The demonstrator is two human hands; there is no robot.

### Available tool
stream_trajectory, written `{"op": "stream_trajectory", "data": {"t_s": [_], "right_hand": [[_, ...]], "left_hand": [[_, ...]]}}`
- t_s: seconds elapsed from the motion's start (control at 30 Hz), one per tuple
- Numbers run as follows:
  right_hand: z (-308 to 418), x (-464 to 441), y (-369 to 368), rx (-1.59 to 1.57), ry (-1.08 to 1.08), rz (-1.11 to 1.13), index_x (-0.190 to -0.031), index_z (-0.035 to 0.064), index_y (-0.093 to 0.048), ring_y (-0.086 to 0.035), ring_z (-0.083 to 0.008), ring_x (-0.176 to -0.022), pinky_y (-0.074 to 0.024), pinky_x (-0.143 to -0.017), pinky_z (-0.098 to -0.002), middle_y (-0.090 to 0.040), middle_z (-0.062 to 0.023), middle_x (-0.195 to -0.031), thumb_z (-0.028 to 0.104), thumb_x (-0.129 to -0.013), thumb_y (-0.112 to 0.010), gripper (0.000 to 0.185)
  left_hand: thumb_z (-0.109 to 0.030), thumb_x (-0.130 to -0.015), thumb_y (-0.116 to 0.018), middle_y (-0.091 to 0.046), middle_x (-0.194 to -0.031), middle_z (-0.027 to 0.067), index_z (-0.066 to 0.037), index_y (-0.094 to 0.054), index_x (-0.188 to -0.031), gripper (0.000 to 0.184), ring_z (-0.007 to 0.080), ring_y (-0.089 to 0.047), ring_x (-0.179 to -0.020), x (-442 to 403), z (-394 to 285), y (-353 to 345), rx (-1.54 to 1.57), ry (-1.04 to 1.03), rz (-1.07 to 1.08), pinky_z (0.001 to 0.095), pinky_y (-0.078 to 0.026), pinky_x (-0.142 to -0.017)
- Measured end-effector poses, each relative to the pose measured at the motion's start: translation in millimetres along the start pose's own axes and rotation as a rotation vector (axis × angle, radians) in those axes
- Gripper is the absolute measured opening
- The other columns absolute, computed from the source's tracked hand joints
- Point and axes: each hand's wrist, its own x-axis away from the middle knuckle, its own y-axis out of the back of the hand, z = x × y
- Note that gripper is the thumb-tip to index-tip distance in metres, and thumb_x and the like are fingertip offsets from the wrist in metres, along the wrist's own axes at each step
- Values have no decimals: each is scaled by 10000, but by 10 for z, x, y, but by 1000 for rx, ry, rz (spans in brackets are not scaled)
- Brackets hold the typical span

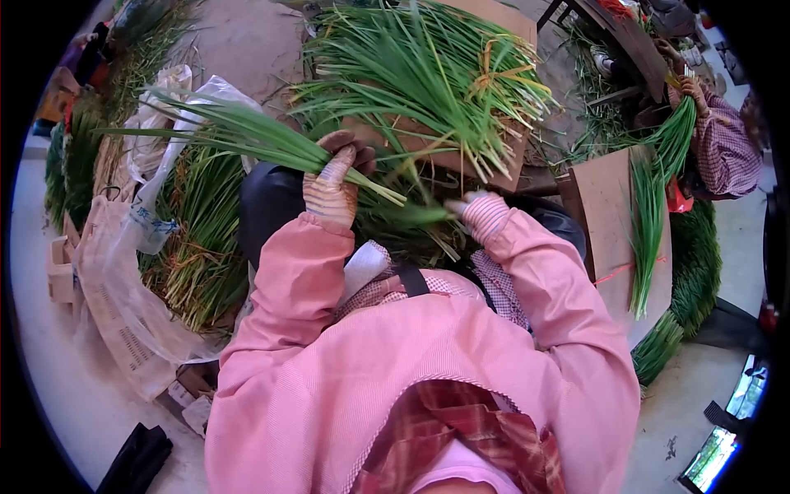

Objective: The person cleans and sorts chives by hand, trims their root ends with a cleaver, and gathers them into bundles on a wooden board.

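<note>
My left hand [336, 177], in a striped glove with a dark fingertip area, is closed around a bunch of garlic chives [247, 142]. Their pale cut ends point down to the right, and the long leaves fan out to the left. To the right, my right hand [484, 216], also in a striped glove, is partly blurred. Its fingers are closed at the end of a smeared streak of green leaves [415, 215]. Just beyond both hands, a large heap of garlic chives [411, 70] lies on a brown board [514, 156], with yellowish strands across its right part.
Left of my knee, a pale plastic bag [136, 280] surrounds more chives [206, 263]. On the right, a second board [605, 202] carries a narrow chive bundle [646, 239]. Green bundles [695, 272] stand behind it. Another person's checkered sleeve [728, 144] is at upper right, the hand holding chives.
</note>
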Motion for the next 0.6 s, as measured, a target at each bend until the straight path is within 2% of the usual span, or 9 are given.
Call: {"op": "stream_trajectory", "data": {"t_s": [0.07, 0.1, 0.2, 0.27, 0.33, 0.37, 0.43, 0.53, 0.6], "right_hand": [[19, 178, 1, -221, 134, 150, -1178, 183, -447, -537, -347, -803, -450, -683, -391, -527, -182, -862, 193, -679, -615, 527], [112, 259, 214, -422, 32, 226, -1233, 148, -383, -532, -355, -858, -447, -724, -388, -519, -193, -960, 227, -680, -635, 613], [19, 357, 575, -789, -53, 187, -1138, 66, -464, -563, -297, -823, -448, -726, -353, -562, -209, -883, 261, -694, -641, 516], [-174, 325, 657, -485, -249, -175, -1056, 30, -501, -570, -285, -787, -444, -729, -349, -573, -206, -811, 242, -716, -623, 419], [-516, 241, 539, -361, -433, -396, -1004, 35, -516, -566, -289, -778, -449, -703, -355, -573, -178, -844, 224, -723, -620, 354], [-557, 250, 481, -362, -437, -396, -1004, 35, -516, -566, -289, -778, -449, -703, -355, -573, -178, -844, 224, -723, -620, 354], [-465, 192, 519, -112, -415, -488, -986, 48, -526, -556, -285, -814, -449, -694, -354, -561, -158, -886, 229, -720, -628, 338], [-413, 33, 543, -31, -459, -240, -975, 34, -529, -535, -248, -845, -439, -753, -324, -546, -145, -929, 199, -740, -620, 301], [-1198, -287, -183, -553, -502, -528, -964, 10, -530, -519, -187, -795, -450, -746, -285, -548, -102, -900, 119, -783, -574, 216]], "left_hand": [[-21, -767, -561, -594, -853, 81, -75, -558, -957, 197, 217, -587, -752, -22, 0, 44, -3, -40, 18, 344, -491, -660], [-18, -770, -555, -589, -855, 87, -69, -558, -957, 194, 215, -580, -748, -9, -12, 21, -16, -46, -2, 342, -489, -664], [-18, -772, -553, -584, -858, 92, -69, -558, -958, 193, 211, -573, -745, -4, 2, -23, -55, -46, -61, 338, -488, -665], [-15, -773, -551, -581, -863, 90, -70, -561, -954, 189, 208, -568, -745, -53, 50, 40, -44, -37, -9, 339, -487, -669], [-8, -771, -551, -581, -864, 89, -69, -564, -949, 188, 209, -565, -745, -61, 79, 46, -40, -35, 19, 340, -486, -668], [-3, -769, -552, -583, -857, 85, -69, -567, -945, 188, 206, -566, -743, -45, 82, 25, -45, -25, 20, 339, -487, -668], [-3, -768, -554, -585, -856, 84, -71, -568, -945, 190, 206, -571, -738, -55, 139, 32, -49, -22, 37, 337, -489, -663], [-5, -765, -559, -589, -854, 82, -70, -569, -946, 192, 204, -580, -728, -5, 137, -59, -91, -27, 22, 334, -492, -653], [-6, -764, -561, -591, -854, 82, -68, -569, -946, 193, 203, -585, -722, 49, 117, -112, -136, -29, -13, 334, -493, -648]]}}
